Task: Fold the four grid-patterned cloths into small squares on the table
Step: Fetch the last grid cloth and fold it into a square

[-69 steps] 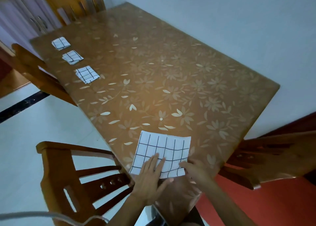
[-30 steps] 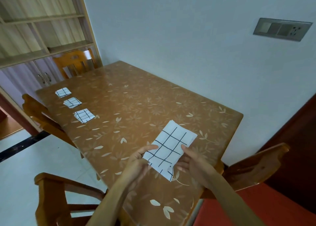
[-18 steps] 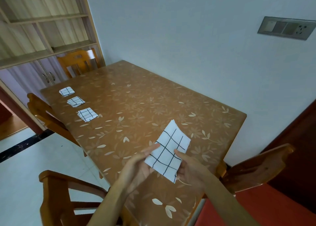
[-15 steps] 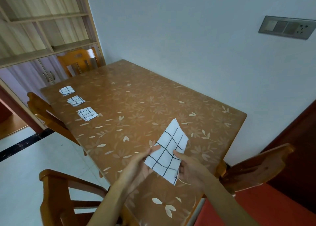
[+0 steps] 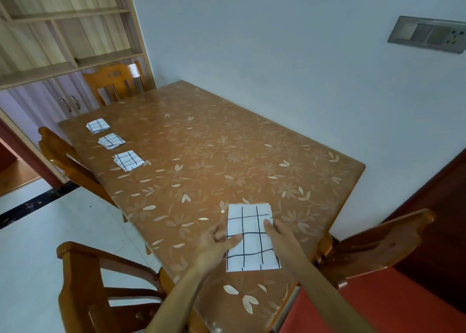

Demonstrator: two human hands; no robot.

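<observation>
A white cloth with black grid lines (image 5: 252, 247) lies flat as a long folded rectangle near the front edge of the brown floral table (image 5: 214, 156). My left hand (image 5: 216, 244) pinches its left edge, thumb on top. My right hand (image 5: 280, 234) holds its right edge, fingers over the cloth. Three grid cloths folded into small squares lie in a row along the far left edge: the nearest (image 5: 128, 160), the middle one (image 5: 111, 140) and the farthest (image 5: 98, 125).
Wooden chairs stand around the table: one at the front left (image 5: 106, 282), one at the right (image 5: 378, 244), one at the left side (image 5: 63, 156) and one at the far end (image 5: 113, 80). A wall runs along the table's right side. A shelf cabinet (image 5: 63, 55) stands behind.
The cloth was flat under both hands, then lifted and turned in the air. Now it lies on the table again, lengthwise away from me, with both hands at its side edges.
</observation>
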